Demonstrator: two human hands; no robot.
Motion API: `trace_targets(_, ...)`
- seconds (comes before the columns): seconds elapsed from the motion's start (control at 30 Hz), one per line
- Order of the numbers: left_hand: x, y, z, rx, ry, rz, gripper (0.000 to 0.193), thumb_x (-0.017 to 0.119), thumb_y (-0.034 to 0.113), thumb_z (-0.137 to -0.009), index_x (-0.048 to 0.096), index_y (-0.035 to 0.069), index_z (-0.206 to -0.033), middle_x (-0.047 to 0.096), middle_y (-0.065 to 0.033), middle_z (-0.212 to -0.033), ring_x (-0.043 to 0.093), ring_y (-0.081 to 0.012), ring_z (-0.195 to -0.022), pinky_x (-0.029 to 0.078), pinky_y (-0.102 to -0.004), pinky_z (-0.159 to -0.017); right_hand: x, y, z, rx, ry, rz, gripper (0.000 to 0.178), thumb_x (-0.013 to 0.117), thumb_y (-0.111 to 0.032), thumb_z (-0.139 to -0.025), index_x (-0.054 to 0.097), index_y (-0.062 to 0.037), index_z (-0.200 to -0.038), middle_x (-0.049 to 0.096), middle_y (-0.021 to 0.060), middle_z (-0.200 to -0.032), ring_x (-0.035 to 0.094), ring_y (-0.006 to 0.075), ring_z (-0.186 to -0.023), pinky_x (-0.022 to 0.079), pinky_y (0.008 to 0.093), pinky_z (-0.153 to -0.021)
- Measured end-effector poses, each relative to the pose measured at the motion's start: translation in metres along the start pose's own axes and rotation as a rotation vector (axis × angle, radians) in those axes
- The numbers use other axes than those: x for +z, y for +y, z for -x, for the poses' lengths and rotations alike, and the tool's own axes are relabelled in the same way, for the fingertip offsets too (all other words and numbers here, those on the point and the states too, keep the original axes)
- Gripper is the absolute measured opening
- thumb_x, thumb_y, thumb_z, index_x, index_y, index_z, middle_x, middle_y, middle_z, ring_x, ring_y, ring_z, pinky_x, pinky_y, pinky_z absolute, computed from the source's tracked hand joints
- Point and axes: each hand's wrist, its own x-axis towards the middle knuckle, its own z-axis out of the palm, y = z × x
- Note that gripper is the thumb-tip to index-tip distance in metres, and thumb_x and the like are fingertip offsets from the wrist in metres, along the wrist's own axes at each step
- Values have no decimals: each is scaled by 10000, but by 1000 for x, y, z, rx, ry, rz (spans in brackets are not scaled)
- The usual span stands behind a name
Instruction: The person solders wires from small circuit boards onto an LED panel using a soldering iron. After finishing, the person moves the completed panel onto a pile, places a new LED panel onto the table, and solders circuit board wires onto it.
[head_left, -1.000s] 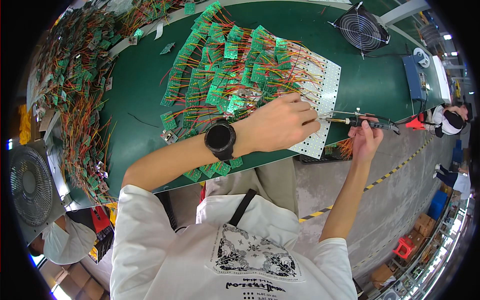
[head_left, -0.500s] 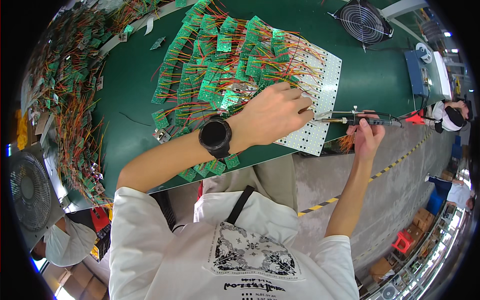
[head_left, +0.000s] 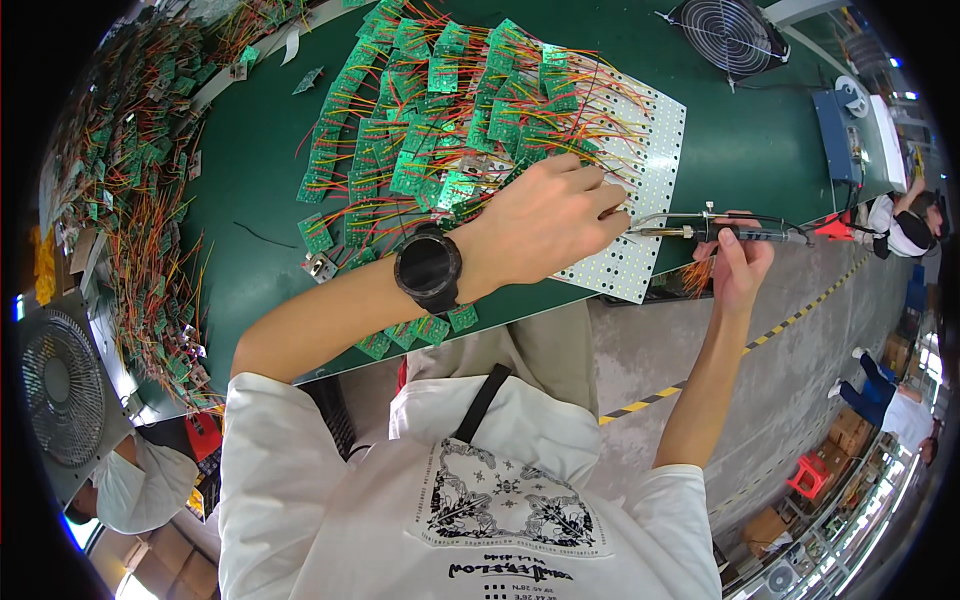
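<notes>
My right hand (head_left: 738, 268) grips a soldering iron (head_left: 745, 235) with a thin feed tube along it, pointing left. Its tip reaches the near right part of a white perforated panel (head_left: 655, 140), close to the fingertips of my left hand (head_left: 548, 218). That hand lies over the panel, back upward, fingers curled and closed; what they pinch is hidden. Green circuit boards (head_left: 415, 160) with red and yellow wires lie in rows on and beside the panel, their wires fanning out over it. My left forearm, with a black watch (head_left: 428, 268), crosses the nearest boards.
A big heap of wired boards (head_left: 140, 190) fills the left of the green table (head_left: 255, 225). At the far right stand a round fan (head_left: 728, 40) and a blue box (head_left: 835, 135) with a reel. Other people (head_left: 905, 225) are at the right and lower left.
The view has shifted slightly. Both hands keep nearly the same pose, with the iron still by my left fingertips. In the background at right, a person in a white shirt has moved.
</notes>
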Motion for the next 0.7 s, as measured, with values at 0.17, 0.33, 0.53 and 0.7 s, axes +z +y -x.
trace_targets(0.17, 1, 1, 0, 4, 7, -10, 129, 588, 134, -709, 589, 59, -814, 566, -41, -846, 576, -204, -823, 466, -323, -705, 0, 0, 0, -9, 0, 11, 172, 625, -31, -849, 591, 75, -979, 631, 130, -783, 600, 196, -534, 505, 298, -495)
trace_targets(0.33, 0, 0, 0, 3, -3, -16, 133, 584, 141, -715, 590, 59, -819, 568, -41, -851, 576, -203, -825, 466, -325, -708, 1, -1, -1, 4, 7, 14, 172, 628, -35, -847, 593, 76, -974, 630, 129, -776, 600, 196, -534, 502, 297, -494)
trace_targets(0.53, 0, 1, 0, 1, -11, -35, 140, 578, 148, -727, 598, 65, -838, 565, -39, -859, 572, -199, -832, 457, -325, -710, 0, 1, -1, 4, -2, 13, 183, 628, -39, -847, 590, 77, -984, 630, 129, -775, 600, 197, -535, 503, 297, -494)
trace_targets(0.7, -1, 2, -1, 2, -14, -30, 137, 574, 141, -728, 599, 66, -839, 561, -38, -852, 569, -199, -828, 452, -324, -703, -6, 6, -1, -36, 3, -59, 204, 616, -38, -849, 584, 78, -1014, 641, 144, -836, 601, 202, -541, 501, 303, -490)
